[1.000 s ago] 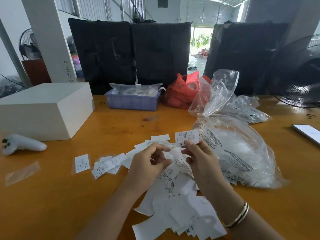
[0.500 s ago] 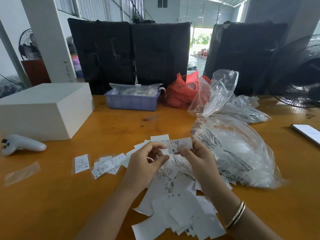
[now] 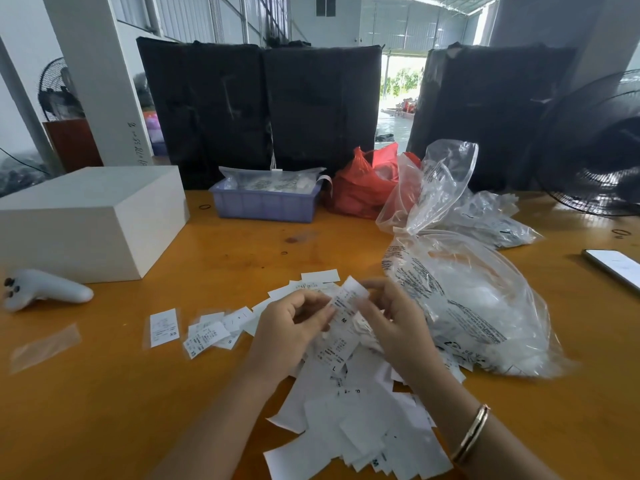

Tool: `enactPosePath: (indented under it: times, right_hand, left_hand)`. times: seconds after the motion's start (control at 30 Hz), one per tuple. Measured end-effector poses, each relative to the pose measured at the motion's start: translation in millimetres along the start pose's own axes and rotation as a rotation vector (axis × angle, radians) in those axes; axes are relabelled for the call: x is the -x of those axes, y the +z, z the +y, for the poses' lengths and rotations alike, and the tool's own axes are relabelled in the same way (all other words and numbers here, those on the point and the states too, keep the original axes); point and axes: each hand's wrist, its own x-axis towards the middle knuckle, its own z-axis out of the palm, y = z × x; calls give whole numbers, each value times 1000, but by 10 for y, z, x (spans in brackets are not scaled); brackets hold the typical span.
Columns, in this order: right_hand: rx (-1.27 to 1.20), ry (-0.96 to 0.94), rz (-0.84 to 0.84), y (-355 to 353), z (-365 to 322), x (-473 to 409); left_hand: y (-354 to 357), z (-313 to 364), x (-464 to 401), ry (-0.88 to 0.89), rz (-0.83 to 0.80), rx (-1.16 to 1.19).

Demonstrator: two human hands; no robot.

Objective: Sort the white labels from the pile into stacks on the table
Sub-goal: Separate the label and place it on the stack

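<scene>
The pile (image 3: 349,420) of white labels lay nearest, under both wrists. Above it, the left hand (image 3: 287,327) and right hand (image 3: 394,323) together pinched one label (image 3: 346,299). Small stacks (image 3: 207,332) sat left. Farther back, a tray (image 3: 265,202) held bagged items.

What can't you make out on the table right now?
Head view only:
- Held label: motion-blurred, print unreadable.
- Right hand: blurred, grip unclear.
- Pile: partly under both forearms, cut by bottom edge.
- Phone: cut by right edge.
- Tray: contents veiled by plastic.
- Clear bag: print too small.
</scene>
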Motion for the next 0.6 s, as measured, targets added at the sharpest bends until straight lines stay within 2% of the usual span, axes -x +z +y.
enactPosePath:
  times: [0.1, 0.4, 0.6]
  right_hand:
    - [-59, 27, 93, -22, -3, -10]
    - [-79, 36, 73, 14, -17, 1]
    - [-111, 74, -15, 62, -17, 14]
  left_hand:
    - [7, 7, -6, -52, 12, 82]
    - [11, 14, -13, -93, 35, 115]
    - [19, 18, 1, -122, 86, 77]
